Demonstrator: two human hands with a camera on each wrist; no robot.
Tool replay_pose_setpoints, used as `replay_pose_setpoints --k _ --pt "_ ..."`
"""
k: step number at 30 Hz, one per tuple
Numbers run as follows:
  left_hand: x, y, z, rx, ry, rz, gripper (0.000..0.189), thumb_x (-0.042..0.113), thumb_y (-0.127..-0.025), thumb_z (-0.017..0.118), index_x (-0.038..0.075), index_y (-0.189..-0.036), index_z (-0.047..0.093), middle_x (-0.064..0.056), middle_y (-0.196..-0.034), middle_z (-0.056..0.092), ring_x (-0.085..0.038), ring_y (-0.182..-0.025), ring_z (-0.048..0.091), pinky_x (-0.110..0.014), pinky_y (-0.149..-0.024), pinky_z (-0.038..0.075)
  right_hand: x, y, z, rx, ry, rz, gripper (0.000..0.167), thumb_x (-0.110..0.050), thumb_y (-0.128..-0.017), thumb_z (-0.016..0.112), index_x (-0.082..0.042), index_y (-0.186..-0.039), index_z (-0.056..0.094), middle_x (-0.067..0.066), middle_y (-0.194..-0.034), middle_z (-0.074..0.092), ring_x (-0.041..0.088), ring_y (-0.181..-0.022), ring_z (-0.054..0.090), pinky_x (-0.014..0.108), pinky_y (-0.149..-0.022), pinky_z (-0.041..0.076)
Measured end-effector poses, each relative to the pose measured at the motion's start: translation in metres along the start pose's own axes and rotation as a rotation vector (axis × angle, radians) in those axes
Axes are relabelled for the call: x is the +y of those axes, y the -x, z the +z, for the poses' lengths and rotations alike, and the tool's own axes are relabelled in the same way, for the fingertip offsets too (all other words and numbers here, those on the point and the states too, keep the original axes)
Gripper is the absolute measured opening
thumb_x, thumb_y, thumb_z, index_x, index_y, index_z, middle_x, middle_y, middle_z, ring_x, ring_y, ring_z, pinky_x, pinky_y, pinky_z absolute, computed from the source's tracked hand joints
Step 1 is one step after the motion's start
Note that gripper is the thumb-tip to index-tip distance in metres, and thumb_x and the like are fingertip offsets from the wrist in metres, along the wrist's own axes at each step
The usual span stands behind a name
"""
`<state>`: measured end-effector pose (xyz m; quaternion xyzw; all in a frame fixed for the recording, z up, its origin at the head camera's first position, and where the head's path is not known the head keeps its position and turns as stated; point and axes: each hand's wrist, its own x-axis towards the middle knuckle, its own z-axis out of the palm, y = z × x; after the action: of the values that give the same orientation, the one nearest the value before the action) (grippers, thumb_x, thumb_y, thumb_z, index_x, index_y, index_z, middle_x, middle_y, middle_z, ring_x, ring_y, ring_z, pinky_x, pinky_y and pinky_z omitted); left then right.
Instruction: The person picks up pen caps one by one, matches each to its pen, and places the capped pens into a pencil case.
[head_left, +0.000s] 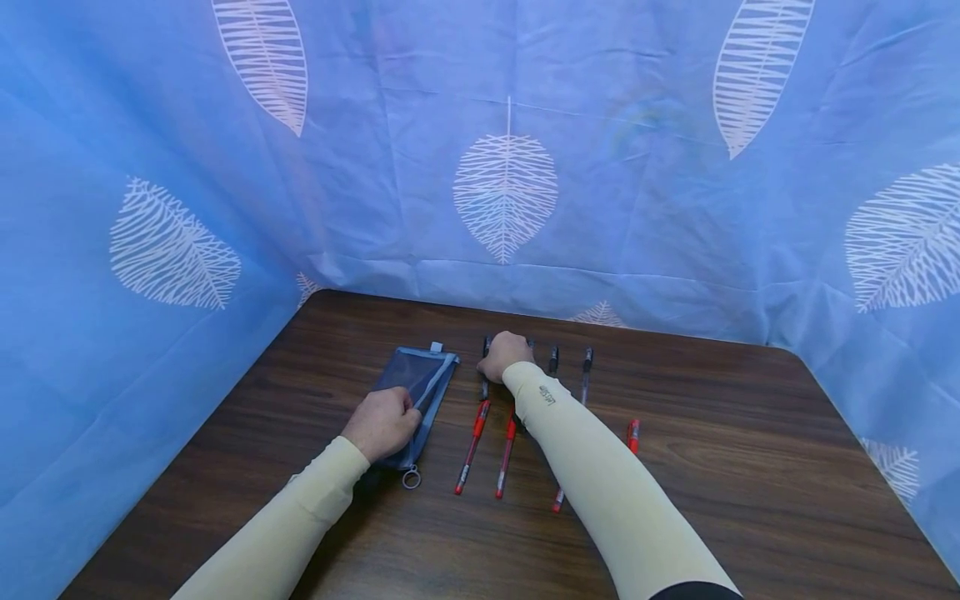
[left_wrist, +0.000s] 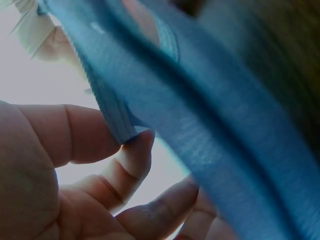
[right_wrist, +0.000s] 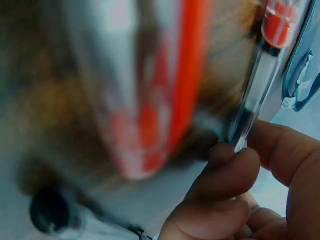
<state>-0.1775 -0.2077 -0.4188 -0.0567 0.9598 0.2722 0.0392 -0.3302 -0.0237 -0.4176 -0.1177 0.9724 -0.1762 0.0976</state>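
Note:
A blue mesh zip pouch [head_left: 397, 367] lies on the left part of the table, a metal ring [head_left: 411, 477] at its near end. My left hand [head_left: 381, 423] pinches the pouch's zipper edge between thumb and forefinger; in the left wrist view the zipper tape [left_wrist: 112, 112] sits between those fingertips. Out to the right, my right hand [head_left: 507, 357] pinches a clear-barrelled black pen [right_wrist: 255, 92], the leftmost of the black pens in the head view. A red pen [head_left: 472, 446] lies just nearer than it. My right hand covers part of the pen.
More black pens, one of them a black pen [head_left: 587, 367] at the right, lie beyond my right forearm. Nearer lie another red pen [head_left: 506, 458] and other red pens partly under the sleeve [head_left: 600, 467]. A blue leaf-print cloth [head_left: 420, 208] hangs behind the brown table [head_left: 750, 442].

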Motion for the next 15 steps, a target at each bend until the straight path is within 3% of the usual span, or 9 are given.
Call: replay_pose_setpoints --k 6,15 --pt "-0.0005 0.0002 0.0001 -0.021 0.014 -0.018 0.015 0.021 -0.097 0.055 0.010 -0.094 0.063 -0.003 -0.072 0.059 -0.016 -0.060 0.056 -0.029 -0.053 0.047 0.0002 -0.0007 0.0006 0.004 -0.006 0.009 0.047 -0.021 -0.093 0.065 -0.017 -0.050 0.047 -0.003 -0.048 0.043 0.014 -0.046 0.045 0.028 -0.049 0.040" --pt "0.0018 0.0008 -0.0015 -0.046 0.017 -0.059 0.015 0.023 -0.099 0.054 0.010 -0.094 0.062 -0.004 -0.074 0.059 -0.016 -0.061 0.057 -0.029 -0.054 0.048 0.0019 -0.0016 0.0018 0.008 0.010 -0.003 0.045 -0.026 -0.094 0.066 -0.015 -0.053 0.053 -0.002 -0.051 0.047 0.014 -0.049 0.048 0.027 -0.050 0.042"
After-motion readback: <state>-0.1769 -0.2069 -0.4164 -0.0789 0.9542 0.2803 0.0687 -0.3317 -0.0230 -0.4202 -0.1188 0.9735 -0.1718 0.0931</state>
